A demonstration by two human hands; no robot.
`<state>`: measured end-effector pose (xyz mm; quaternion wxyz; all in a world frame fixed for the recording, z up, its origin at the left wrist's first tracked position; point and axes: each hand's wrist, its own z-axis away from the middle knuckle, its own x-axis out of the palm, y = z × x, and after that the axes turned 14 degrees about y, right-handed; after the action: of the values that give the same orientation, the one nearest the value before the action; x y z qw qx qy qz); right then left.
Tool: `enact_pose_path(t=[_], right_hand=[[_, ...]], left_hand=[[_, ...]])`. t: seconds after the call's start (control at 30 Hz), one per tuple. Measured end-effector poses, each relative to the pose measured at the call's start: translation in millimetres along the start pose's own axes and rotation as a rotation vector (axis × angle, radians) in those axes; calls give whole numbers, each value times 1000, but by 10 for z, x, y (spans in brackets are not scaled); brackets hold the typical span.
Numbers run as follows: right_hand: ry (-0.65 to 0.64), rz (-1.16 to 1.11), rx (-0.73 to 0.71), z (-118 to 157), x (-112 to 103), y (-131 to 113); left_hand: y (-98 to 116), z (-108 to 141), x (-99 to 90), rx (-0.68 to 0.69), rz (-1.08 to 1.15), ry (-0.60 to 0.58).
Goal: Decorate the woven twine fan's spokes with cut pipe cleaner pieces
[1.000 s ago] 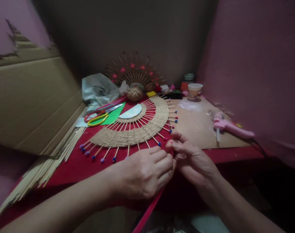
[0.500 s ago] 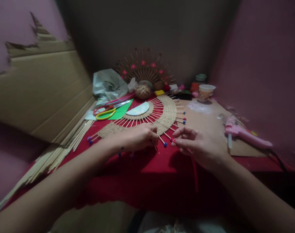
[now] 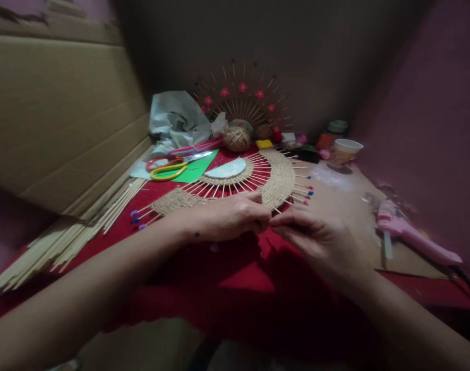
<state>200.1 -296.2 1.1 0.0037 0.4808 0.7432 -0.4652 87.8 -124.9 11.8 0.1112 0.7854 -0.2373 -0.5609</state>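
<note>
A woven twine fan point(image 3: 279, 178) with thin sticks radiating from it lies flat. Its inner half-disc point(image 3: 225, 168) is pale blue, and several stick ends carry blue, red or purple tips. My left hand point(image 3: 240, 215) is closed at the fan's near edge and covers part of the weave and sticks. Fingertips of my right hand point(image 3: 320, 239) are pinched together against the left hand's knuckles, close to the stick ends at the near right. What either hand grips is hidden by the fingers.
Scissors point(image 3: 167, 172) lie on green paper point(image 3: 194, 170) at left, beside loose sticks point(image 3: 76, 232) and a cardboard panel point(image 3: 65, 98). A twine ball point(image 3: 236, 139) and flowered fan point(image 3: 242, 98) are behind. At right are a paper cup point(image 3: 345, 152) and pink glue gun point(image 3: 413, 234).
My right hand has come in to meet my left hand, and its fingertips have closed together. The red strip that hung below it is out of sight. The view has shifted slightly.
</note>
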Motion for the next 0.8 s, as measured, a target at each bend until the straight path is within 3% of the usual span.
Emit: enact_pose_path(t=[0.17, 0.33, 0.6, 0.8], right_hand=[[139, 182, -223, 73, 81, -12], [228, 305, -367, 94, 161, -70], [303, 336, -330, 128, 243, -40], [306, 321, -279, 168, 251, -38]], left_hand=[[31, -4, -39, -81, 94, 141], [17, 4, -34, 11, 87, 216], [11, 24, -6, 27, 55, 281], [4, 16, 0, 197, -27, 232]])
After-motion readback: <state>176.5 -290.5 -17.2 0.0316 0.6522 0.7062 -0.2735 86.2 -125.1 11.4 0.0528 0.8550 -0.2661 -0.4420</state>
